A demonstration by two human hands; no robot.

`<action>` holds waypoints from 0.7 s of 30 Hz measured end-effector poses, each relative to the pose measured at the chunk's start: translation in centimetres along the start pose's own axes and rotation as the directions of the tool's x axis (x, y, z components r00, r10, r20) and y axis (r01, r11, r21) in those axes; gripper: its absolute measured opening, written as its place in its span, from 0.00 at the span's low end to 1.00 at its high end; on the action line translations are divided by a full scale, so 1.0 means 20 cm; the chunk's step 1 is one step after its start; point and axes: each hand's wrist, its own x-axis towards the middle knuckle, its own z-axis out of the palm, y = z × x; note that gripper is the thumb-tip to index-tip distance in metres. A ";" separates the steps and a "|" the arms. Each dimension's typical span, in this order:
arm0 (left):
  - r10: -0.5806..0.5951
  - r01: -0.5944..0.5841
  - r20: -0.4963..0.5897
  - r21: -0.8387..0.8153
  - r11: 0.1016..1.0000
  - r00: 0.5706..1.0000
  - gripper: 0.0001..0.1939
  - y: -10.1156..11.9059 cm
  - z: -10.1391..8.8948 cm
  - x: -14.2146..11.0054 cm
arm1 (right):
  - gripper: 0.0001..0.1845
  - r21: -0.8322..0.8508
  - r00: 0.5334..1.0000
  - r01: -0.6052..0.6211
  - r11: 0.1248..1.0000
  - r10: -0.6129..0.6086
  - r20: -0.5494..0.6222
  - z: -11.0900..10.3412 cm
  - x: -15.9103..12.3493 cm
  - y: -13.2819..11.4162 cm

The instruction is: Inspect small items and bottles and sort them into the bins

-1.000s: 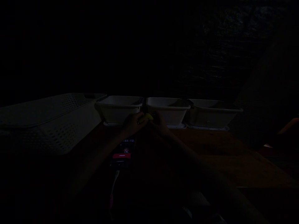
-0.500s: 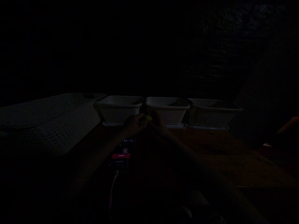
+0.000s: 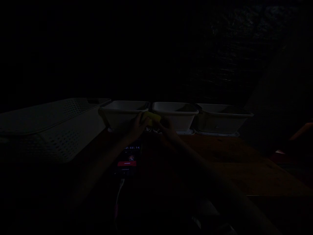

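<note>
The scene is very dark. A soft-looking yellow piece (image 3: 152, 117) is held up between my two hands; its kind is too dim to make out. My left hand (image 3: 139, 126) has its fingers closed on the left end. At the right end, my right hand (image 3: 169, 128) pinches it. Both hands are just in front of the gap between the left white tub (image 3: 126, 117) and the middle white tub (image 3: 179, 120). Below my left forearm lies a lit phone (image 3: 127, 160) with a white cable plugged in.
A large white perforated basket (image 3: 80, 130) stands at the left. A third white tub (image 3: 222, 122) is to the right of the others, at the back of the wooden table (image 3: 220, 163). Another person's arm (image 3: 302, 132) shows dimly at the far right edge.
My hands have moved slightly apart, the left one leftward. Much more of the yellow piece now shows between them, spread wider. The phone's digits have changed.
</note>
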 end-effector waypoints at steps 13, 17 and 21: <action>-0.021 0.035 0.074 -0.207 0.978 0.997 0.30 -0.03 0.02 0.01 | 0.22 0.012 0.999 0.041 0.999 -0.041 0.012 -0.01 0.01 -0.01; 0.007 -0.003 0.023 -0.166 0.986 1.000 0.30 -0.04 0.02 0.02 | 0.24 -0.014 0.995 0.056 0.998 -0.055 0.084 -0.01 0.01 0.00; 0.002 0.000 0.027 -0.090 0.996 1.000 0.29 -0.05 0.02 0.02 | 0.26 -0.137 0.995 0.072 0.988 -0.061 0.079 -0.03 0.01 0.00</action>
